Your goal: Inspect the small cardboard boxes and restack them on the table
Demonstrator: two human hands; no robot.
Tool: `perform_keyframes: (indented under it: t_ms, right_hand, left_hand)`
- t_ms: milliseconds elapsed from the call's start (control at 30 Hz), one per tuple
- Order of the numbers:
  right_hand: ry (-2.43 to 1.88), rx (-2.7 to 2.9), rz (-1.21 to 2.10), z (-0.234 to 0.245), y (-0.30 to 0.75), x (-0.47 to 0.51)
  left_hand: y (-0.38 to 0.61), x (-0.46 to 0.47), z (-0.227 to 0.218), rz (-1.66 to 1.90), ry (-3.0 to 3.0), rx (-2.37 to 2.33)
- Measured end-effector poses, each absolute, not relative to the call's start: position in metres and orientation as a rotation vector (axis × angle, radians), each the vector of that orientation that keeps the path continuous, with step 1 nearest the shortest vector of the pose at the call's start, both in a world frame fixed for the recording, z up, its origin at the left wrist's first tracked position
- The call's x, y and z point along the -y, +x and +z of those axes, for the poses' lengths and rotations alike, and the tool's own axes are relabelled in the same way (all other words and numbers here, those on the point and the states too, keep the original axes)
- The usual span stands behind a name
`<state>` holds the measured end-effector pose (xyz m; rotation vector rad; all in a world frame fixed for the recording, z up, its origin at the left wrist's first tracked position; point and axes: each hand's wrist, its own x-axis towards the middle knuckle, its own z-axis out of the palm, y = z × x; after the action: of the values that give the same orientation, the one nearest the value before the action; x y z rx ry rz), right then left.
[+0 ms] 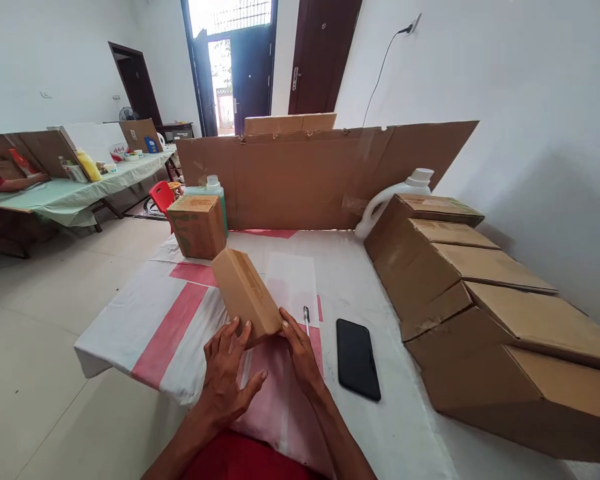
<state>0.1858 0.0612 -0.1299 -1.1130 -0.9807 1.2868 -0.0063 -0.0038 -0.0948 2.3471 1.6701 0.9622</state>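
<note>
A small brown cardboard box lies on the table with its near end between my hands. My left hand has its fingers stretched out, the tips touching the box's near left edge. My right hand rests flat against the box's near right corner, fingers extended. A pen lies just right of the box, and a black phone lies face down further right.
A white cloth with red stripes covers the table. A second closed box and a green bottle stand at the back left. Several slanted cartons line the right side. A cardboard screen stands behind. Another person's arm rests on a far table.
</note>
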Motion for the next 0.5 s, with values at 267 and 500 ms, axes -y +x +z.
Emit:
perform_keyframes:
  t_ms: [267,500]
  right_hand:
    - [-1.031,0.806,1.388,-0.142,0.191,-0.061]
    - [-1.04,0.864,1.336,-0.117,0.191,-0.05]
  left_hand:
    - [-0.007,-0.036,-0.095,0.831,2.651,-1.524]
    - [-0.009,-0.081,-0.066,1.076,2.639,-1.3]
